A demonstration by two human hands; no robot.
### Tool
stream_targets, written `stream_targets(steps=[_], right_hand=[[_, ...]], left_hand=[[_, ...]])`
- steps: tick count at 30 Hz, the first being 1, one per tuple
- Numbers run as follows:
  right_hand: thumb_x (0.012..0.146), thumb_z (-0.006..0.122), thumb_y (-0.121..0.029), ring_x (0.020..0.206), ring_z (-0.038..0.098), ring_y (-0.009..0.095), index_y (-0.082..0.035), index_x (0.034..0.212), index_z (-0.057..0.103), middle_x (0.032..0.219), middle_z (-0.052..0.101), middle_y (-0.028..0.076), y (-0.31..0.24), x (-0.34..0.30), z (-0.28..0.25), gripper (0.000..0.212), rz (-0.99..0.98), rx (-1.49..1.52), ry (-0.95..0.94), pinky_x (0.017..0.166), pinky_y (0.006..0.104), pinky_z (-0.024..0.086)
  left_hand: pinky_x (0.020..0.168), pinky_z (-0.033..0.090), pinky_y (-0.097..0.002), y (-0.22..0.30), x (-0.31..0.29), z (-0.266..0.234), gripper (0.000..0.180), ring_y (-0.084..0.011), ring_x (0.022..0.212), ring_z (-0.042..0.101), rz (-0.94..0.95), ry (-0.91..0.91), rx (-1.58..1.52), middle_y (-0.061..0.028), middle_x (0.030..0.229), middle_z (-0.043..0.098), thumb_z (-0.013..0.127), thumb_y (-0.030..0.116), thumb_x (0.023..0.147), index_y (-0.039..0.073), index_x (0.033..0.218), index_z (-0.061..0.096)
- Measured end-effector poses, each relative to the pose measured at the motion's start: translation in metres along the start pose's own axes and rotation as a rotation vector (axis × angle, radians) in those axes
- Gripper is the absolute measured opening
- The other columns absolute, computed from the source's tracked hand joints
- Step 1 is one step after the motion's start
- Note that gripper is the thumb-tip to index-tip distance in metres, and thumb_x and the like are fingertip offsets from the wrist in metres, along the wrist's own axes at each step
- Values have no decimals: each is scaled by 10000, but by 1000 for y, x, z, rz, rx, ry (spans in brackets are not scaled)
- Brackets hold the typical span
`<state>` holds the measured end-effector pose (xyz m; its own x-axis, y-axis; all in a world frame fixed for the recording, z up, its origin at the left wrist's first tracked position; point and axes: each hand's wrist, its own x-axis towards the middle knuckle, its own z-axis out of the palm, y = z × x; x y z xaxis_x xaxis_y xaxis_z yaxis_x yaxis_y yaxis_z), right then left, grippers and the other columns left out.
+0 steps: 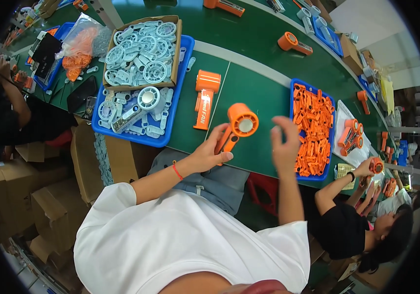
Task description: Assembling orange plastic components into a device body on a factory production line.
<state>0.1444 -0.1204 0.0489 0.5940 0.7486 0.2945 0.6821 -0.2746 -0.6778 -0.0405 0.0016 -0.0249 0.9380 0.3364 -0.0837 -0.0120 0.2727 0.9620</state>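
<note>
My left hand [210, 153] is wrapped round the handle of an orange handheld fan [243, 120], its round head tilted up with a pale disc in the middle. To the right, my right hand [285, 147] is raised beside the blue tray of orange parts [313, 130], slightly blurred. Its thumb and fingers are apart and nothing shows between them. Another orange fan [206, 100] lies on the green table just beyond my left hand. The orange parts in the tray are small handle pieces, heaped together.
At left, a blue tray [168, 128] bears a cardboard box [141, 87] of pale blue fan parts and a pale blue fan [149, 99]. More orange fans [351, 134] lie on a white sheet at right. Co-workers sit on both sides. A conveyor belt [180, 17] crosses behind.
</note>
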Motion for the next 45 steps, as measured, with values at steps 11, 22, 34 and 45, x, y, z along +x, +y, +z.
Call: stream_targets(steps=[11,22,34,45], right_hand=[[667,660,3,1183,432,341,-261,1365,329,1348,410,66,193,301,-6,817,-350,-1059,-80,931,447,438],[790,650,-190,1025,576,301,-131,1218,476,1157,550,148,93,279,-13,466,-356,-597,-365,883,388,465],[816,563,-432,949,577,311,-105,1252,458,1047,581,139,15,111,54,555,-258,-969,-279,823,396,456],[760,734,-220,1005,532,167,39,1279,358,1135,521,98,-54,-36,78,691,405,890,-332,861,301,449]], left_hand=[[810,476,-278,-4,17,3,574,-135,917,568,-115,113,-250,-75,1032,543,652,94,809,-3,1282,343],[663,470,-220,1,20,4,633,-79,781,536,-162,198,-346,-38,914,550,697,166,783,-43,1286,374],[721,485,-280,23,-2,-5,590,-136,815,573,-92,5,-598,-95,1026,552,618,201,860,32,1329,303],[832,460,-303,18,-6,-6,837,-209,1037,487,105,133,-21,-125,1187,372,359,629,871,-1,1388,168]])
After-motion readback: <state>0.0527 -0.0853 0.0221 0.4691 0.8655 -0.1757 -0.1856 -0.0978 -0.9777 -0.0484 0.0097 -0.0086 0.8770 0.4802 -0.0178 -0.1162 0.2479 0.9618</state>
